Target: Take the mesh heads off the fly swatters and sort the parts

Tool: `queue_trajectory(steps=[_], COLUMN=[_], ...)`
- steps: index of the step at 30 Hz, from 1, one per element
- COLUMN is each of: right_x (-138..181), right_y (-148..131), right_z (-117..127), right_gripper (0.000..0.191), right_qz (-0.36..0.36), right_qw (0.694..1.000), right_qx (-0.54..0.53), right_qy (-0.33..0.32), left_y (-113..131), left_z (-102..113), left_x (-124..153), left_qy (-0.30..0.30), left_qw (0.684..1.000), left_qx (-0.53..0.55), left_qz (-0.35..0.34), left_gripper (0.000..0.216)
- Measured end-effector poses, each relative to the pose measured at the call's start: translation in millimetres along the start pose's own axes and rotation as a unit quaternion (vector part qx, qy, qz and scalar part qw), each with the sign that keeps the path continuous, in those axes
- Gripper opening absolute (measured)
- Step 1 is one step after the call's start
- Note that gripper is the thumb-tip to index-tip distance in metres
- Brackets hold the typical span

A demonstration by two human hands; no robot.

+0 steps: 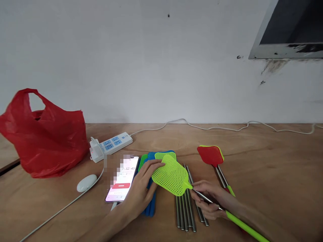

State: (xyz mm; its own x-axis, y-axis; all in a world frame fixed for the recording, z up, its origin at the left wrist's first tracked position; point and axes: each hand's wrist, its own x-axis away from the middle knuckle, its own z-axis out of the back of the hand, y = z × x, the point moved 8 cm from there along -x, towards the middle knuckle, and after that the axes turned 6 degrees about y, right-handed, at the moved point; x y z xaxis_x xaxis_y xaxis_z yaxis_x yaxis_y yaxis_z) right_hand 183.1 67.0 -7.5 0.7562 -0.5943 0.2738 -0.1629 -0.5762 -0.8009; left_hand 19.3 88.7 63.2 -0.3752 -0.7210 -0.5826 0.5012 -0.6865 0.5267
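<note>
A yellow-green fly swatter [173, 174] is held tilted above the table. My right hand [210, 200] is closed around its metal rod, just below the swatter's head. My left hand [145, 183] pinches the far left edge of the mesh head between thumb and fingers. Beneath it lies a pile of blue and green swatter heads [151, 203], partly covered by my left hand. Several loose metal rods [185, 211] lie side by side under the held swatter. To the right, a red fly swatter [210, 155] rests on a yellow-green one, their handles partly behind my right arm.
A lit phone [119, 188] lies left of my left hand. Beyond it are a white power strip [119, 143] and a white oval device [87, 183] beside a cable. A red plastic bag [50, 141] stands at the left. A thin cord [209, 128] runs along the wall.
</note>
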Motion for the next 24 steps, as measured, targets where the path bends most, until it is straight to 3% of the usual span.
queue_trajectory(steps=[15, 24], right_x=[2.3, 5.9], right_y=[-0.5, 2.1], right_z=[-8.7, -14.2], right_gripper=[0.049, 0.041], right_qz=[0.026, 0.004], right_qw=[0.999, 0.999], right_qx=[0.020, -0.013], right_qy=[0.009, -0.037], left_y=[1.9, 0.0], left_z=[9.4, 6.4], left_x=[-0.3, -0.8], left_qy=[0.033, 0.040], left_qw=[0.999, 0.999], left_qx=[0.014, 0.010], left_qz=[-0.019, -0.025], left_gripper=[0.036, 0.037])
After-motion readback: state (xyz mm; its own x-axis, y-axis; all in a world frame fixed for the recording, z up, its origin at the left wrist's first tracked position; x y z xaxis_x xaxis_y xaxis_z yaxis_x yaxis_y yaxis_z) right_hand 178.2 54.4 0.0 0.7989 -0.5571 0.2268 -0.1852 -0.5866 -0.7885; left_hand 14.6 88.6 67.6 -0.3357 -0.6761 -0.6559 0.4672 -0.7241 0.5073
